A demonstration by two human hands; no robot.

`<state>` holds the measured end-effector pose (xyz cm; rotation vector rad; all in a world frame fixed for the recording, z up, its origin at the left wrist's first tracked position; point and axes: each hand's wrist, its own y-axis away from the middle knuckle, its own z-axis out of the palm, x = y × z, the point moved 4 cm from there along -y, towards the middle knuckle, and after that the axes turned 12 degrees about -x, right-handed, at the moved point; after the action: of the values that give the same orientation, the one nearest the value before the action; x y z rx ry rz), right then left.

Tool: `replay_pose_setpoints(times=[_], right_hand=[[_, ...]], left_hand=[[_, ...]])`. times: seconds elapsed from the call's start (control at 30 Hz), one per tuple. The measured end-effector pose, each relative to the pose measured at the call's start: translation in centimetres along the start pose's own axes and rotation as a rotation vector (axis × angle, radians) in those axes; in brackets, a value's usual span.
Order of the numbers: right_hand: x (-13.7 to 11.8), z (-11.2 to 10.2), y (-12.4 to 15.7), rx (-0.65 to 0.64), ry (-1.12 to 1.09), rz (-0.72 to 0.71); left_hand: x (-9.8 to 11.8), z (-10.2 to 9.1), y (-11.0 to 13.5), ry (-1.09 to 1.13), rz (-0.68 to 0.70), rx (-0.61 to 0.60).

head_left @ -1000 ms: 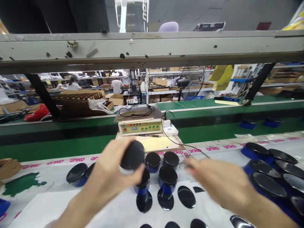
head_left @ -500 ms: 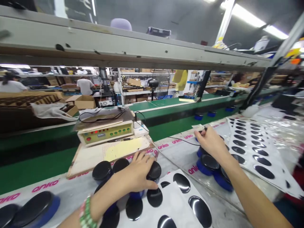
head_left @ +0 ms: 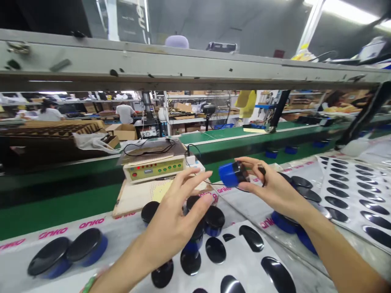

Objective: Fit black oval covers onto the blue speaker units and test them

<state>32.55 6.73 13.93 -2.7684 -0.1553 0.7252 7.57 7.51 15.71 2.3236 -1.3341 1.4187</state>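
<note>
Fingers of the right hand clamp a blue cap; the left hand, fingers spread, hovers over black-topped caps mid-bench.

pink "anko" on table film, repeated

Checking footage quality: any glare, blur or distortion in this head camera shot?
Head view: ceiling light blown out; glare on the glossy black ovals; shelf beam bowed by the wide lens; left hand slightly soft, blue cylinder in the right hand sharper.

Workbench: blue-black round caps, white sheets of black ovals, tester box on board.
</note>
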Motion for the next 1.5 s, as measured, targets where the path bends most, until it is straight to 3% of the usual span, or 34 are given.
replay_pose_setpoints(times=[0.1, 0.17, 0.23, 0.37, 0.53, 0.67, 0.83, 1.07, 1.2, 1.4, 1.5], right_hand=[[-7.4, 1.0, 0.3, -0.153, -0.34, -0.375], [-10.6, 1.5, 0.4, -0.216, -0.448, -0.492], [-12.4, 1.8, 0.3, -0.209, -0.415, -0.501], [-14.5, 1.9, 0.2, -0.178, -0.359, -0.528], [-18.0, 2.9, 1.4, -0.204, -0.144, -0.714], [-18.3, 3.6, 1.2, -0.16, -0.185, -0.717], [-17.0, 4.2, 0.1, -0.185, -0.176, -0.663], [-18.1, 4.2, 0.8, -0.115, -0.138, -0.773], [-18.6, 4.3, 1.2, -0.087, -0.077, -0.781], [-18.3, 4.1, 1.2, -0.093, -0.065, -0.767], [-18.5, 4.1, 1.6, -0.041, 0.073, -0.743]], left_hand=[[0.9, -0.9, 1.0, 0.048, 0.006, 0.007], [1.0, -1.6, 2.0, 0.072, -0.025, 0.044], [0.4, -2.6, 3.3, 0.294, -0.081, 0.103], [-1.2, -4.1, 5.9, 0.973, -0.178, 0.204], [-1.3, -4.5, 7.5, 1.198, -0.141, 0.229], [-1.4, -3.9, 7.9, 1.268, -0.094, 0.223], [-1.9, -4.0, 8.0, 1.402, -0.176, 0.281], [-1.3, -3.6, 7.2, 1.46, -0.153, 0.145], [-1.6, -3.3, 7.6, 1.39, -0.133, 0.189], [-1.6, -3.2, 7.8, 1.328, -0.214, 0.235], [-1.7, -3.2, 7.7, 1.208, -0.228, 0.28]])
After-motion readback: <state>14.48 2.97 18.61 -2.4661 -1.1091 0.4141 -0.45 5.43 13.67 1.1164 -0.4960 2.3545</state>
